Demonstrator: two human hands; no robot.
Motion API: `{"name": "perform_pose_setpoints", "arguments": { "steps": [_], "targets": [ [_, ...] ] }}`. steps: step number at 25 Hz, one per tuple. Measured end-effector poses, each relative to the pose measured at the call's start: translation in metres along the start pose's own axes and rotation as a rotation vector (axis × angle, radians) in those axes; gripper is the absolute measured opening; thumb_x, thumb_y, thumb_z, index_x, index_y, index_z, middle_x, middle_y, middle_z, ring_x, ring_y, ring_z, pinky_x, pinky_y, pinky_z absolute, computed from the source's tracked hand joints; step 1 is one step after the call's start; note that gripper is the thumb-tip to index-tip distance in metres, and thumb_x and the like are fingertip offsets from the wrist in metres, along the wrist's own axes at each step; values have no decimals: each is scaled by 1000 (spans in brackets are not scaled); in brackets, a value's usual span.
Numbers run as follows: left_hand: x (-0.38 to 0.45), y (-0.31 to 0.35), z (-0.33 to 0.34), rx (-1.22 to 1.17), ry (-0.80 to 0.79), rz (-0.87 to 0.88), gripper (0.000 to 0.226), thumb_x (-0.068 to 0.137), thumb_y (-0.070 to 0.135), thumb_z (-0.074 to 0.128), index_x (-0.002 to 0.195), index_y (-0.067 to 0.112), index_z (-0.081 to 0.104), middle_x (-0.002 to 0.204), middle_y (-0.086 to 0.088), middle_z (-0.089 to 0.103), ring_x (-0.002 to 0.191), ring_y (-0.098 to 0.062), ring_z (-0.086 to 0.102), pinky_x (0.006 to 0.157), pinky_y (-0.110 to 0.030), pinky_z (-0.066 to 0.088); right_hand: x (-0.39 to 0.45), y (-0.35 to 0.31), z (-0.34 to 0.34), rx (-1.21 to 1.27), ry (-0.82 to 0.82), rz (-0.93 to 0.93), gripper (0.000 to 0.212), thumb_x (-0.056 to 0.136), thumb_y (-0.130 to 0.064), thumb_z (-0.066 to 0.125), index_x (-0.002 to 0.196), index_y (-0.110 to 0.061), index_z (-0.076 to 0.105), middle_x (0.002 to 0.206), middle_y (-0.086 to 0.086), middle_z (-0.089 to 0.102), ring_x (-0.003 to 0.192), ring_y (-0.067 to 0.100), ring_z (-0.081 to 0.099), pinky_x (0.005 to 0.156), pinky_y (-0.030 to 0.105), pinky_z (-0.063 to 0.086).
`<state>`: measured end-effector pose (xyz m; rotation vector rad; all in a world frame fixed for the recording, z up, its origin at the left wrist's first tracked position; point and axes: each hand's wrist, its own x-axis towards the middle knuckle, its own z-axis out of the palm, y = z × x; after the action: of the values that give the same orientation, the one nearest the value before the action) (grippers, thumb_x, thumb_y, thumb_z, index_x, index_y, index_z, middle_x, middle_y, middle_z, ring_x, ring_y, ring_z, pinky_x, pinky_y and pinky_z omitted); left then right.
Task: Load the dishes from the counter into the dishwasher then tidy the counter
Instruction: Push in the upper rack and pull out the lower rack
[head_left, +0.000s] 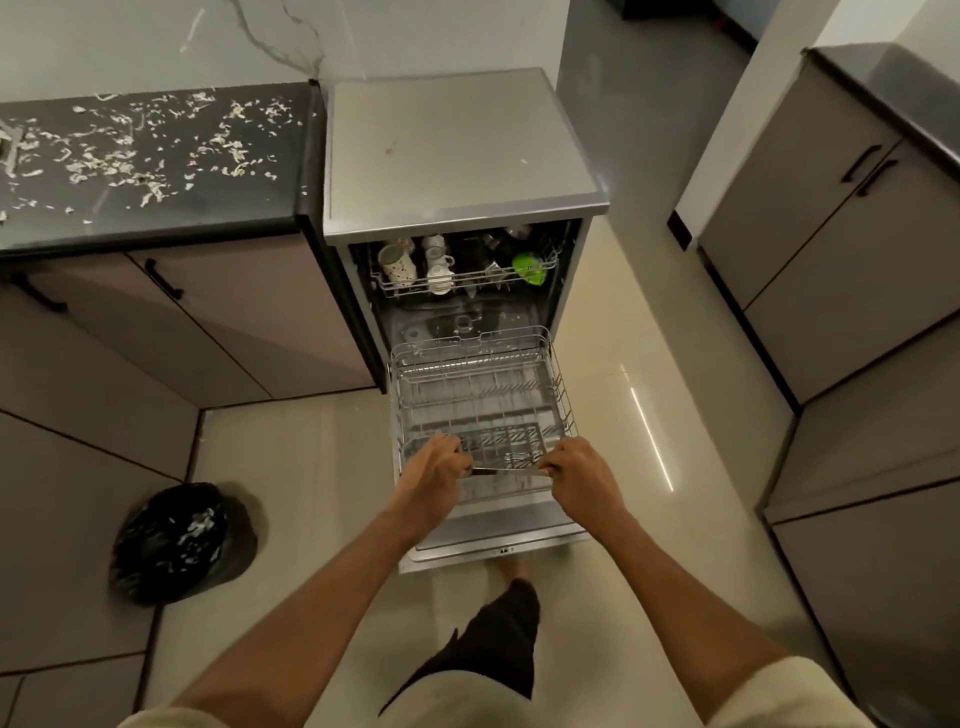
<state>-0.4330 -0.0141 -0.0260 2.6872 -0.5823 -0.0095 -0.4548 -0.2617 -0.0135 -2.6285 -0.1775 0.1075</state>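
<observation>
Both hands grip one slim metal utensil (503, 471) over the front edge of the pulled-out grey wire lower rack (483, 400): left hand (435, 472) on one end, right hand (581, 474) pinching the other. Open stainless dishwasher (457, 150): upper rack (467, 278) holds white cups (439, 265), a speckled mug (397, 264), a green item (529, 267). Black counter (150, 166) at left: strewn with pale scraps. Black-lined bin (182, 540) on floor.

Home kitchen, open dishwasher (467, 156), counter (156, 208), cabinets (831, 260)
</observation>
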Motion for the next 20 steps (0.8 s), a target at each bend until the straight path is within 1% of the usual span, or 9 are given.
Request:
{"name": "perform_pose_setpoints", "arguments": {
  "steps": [4,7,9,11,13,15,17,19,20],
  "targets": [
    [49,4,21,-6,-17,-43,37,63,-26,66,77,7,72,73,-1,53,72,-16,47,53,-38,50,50,40,-2,2,-68,-8,21,85,5,67,93,-10,79,89,4,64,89,22,58,69,33,53],
    [87,-1,41,-27,-45,-101,40,61,-24,68,86,8,74,83,-3,59,80,-21,56,57,-38,54,89,72,2,21,-132,51,22,87,3,64,97,-11,79,96,4,64,94,21,59,74,37,55],
    [112,-10,62,-15,-81,-132,41,62,-22,67,89,8,74,87,-4,61,84,-25,58,57,-40,54,118,96,12,37,-157,84,21,87,0,67,98,-12,80,97,3,66,92,21,60,74,37,56],
    [132,-24,88,-29,-121,-169,41,66,-22,62,91,7,73,91,-6,61,87,-26,57,58,-44,54,142,121,30,55,-176,85,20,85,1,70,97,-11,80,92,4,67,86,22,61,70,38,56],
    [150,-37,114,-43,-155,-184,38,70,-23,60,92,5,72,92,-6,61,88,-25,55,61,-44,54,161,143,53,70,-167,93,21,82,4,72,93,-11,81,85,4,66,81,24,61,64,37,54],
    [166,-49,137,-45,-191,-203,36,73,-22,61,92,6,72,93,-6,62,89,-23,56,65,-39,55,178,161,76,85,-180,122,23,79,6,72,91,-11,81,81,4,66,79,23,60,62,31,48],
    [180,-62,166,-39,-207,-231,38,71,-22,63,93,8,73,92,-6,64,89,-24,59,65,-33,53,198,183,105,87,-207,138,23,79,7,72,90,-10,81,82,6,66,78,24,60,62,29,46],
    [189,-77,200,-43,-243,-266,42,71,-22,63,95,10,74,93,-6,66,91,-25,62,66,-34,54,217,207,137,68,-232,118,21,79,6,72,88,-10,81,85,7,66,82,27,62,63,33,51],
    [193,-87,219,-52,-270,-289,43,73,-21,62,100,11,74,96,-6,66,94,-25,61,70,-35,56,226,218,155,63,-245,103,20,79,6,72,87,-10,81,87,7,67,84,29,63,63,36,54]
  ]
}}
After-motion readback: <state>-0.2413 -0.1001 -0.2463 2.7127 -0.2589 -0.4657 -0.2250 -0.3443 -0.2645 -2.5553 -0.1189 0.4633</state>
